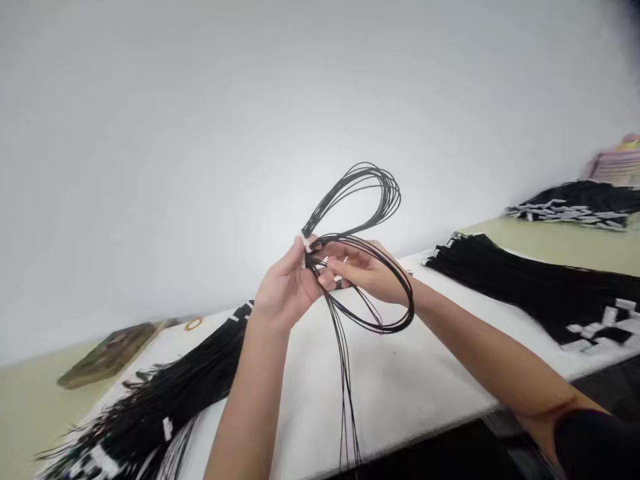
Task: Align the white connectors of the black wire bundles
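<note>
Far left of the hands, I see a pale green tabletop bearing a flat brownish item, then a thin orange ring and a heap of black wires with white tags by the left forearm. My left hand grips a looped bundle of thin black wire near a small white piece, above a white work surface. My right hand has curled fingers at the strands; I can't tell how firmly. Behind both stands a pale grey wall. Right of them lie black wires with white ends, a farther dark pile and a pinkish stack.
</note>
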The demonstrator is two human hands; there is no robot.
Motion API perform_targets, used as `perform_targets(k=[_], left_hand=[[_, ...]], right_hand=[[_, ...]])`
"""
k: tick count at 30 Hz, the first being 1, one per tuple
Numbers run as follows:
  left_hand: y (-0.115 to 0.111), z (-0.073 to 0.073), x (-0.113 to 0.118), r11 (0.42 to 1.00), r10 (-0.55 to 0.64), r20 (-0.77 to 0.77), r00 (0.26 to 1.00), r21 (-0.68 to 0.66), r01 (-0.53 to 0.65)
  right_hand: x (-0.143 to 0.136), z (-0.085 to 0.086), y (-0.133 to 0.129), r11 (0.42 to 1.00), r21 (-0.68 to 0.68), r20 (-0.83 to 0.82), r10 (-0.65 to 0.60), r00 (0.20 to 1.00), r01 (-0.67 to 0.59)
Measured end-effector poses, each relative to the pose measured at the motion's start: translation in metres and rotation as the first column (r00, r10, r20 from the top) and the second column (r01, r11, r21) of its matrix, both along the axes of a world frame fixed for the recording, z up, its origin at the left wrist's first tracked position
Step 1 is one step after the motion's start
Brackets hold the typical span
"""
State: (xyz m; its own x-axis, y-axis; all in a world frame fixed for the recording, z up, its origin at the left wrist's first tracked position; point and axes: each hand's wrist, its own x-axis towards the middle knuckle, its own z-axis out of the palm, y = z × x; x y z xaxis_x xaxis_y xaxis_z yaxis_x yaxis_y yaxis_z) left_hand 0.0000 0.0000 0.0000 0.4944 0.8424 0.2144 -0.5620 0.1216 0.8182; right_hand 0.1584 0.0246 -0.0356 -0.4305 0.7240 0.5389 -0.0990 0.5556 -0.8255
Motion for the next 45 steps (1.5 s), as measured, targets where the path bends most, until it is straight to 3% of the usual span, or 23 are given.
perform_targets(k=[4,9,12,15,17,20,23,29,38,41,45], left_hand=[[0.000,-0.001,0.002,1.000,-0.006,-0.006,1.000,0.009,0.006],[0.003,-0.002,0.003,0.999,0.032,-0.006,0.999,-0.009,-0.032],[0.004,-0.001,0.002,0.996,0.084,-0.021,0.996,-0.008,-0.084],[0.005,0.001,-0.003,0.986,0.165,-0.065,0.984,0.014,-0.165],[0.006,0.003,-0.007,0.973,0.231,-0.092,0.969,0.025,-0.230],[0.007,0.007,-0.012,0.948,0.317,-0.144,0.937,0.029,-0.316],[0.007,0.008,-0.013,0.926,0.375,-0.210,0.903,0.031,-0.377],[0.009,0.004,-0.013,0.920,0.385,-0.261,0.885,0.027,-0.391],[0.010,0.003,-0.011,0.941,0.334,-0.215,0.918,0.025,-0.337],[0.010,0.003,-0.011,0.950,0.310,-0.217,0.926,0.024,-0.312],[0.009,0.001,-0.012,0.952,0.304,-0.231,0.924,0.037,-0.303]], right_hand=[[-0.002,-0.003,0.003,1.000,-0.017,-0.025,-0.007,1.000,0.006],[-0.006,-0.001,-0.001,0.953,0.195,-0.058,-0.223,0.973,0.231],[0.000,0.004,-0.002,0.939,0.217,-0.023,-0.269,0.963,0.268],[0.020,0.013,-0.002,0.983,0.114,0.068,-0.150,0.986,0.141],[0.038,0.022,-0.002,0.999,-0.006,0.036,-0.035,0.999,0.035],[0.062,0.034,-0.002,0.980,-0.142,-0.197,0.107,0.974,-0.136],[0.076,0.041,0.000,0.966,-0.139,-0.444,0.135,0.886,-0.216],[0.079,0.042,0.009,0.996,-0.073,-0.597,-0.076,0.799,0.041],[0.070,0.042,0.017,0.994,-0.037,-0.773,-0.091,0.627,0.099],[0.068,0.043,0.013,0.991,-0.077,-0.750,-0.133,0.648,0.113],[0.065,0.039,0.006,0.986,-0.045,-0.645,-0.153,0.749,0.162]])
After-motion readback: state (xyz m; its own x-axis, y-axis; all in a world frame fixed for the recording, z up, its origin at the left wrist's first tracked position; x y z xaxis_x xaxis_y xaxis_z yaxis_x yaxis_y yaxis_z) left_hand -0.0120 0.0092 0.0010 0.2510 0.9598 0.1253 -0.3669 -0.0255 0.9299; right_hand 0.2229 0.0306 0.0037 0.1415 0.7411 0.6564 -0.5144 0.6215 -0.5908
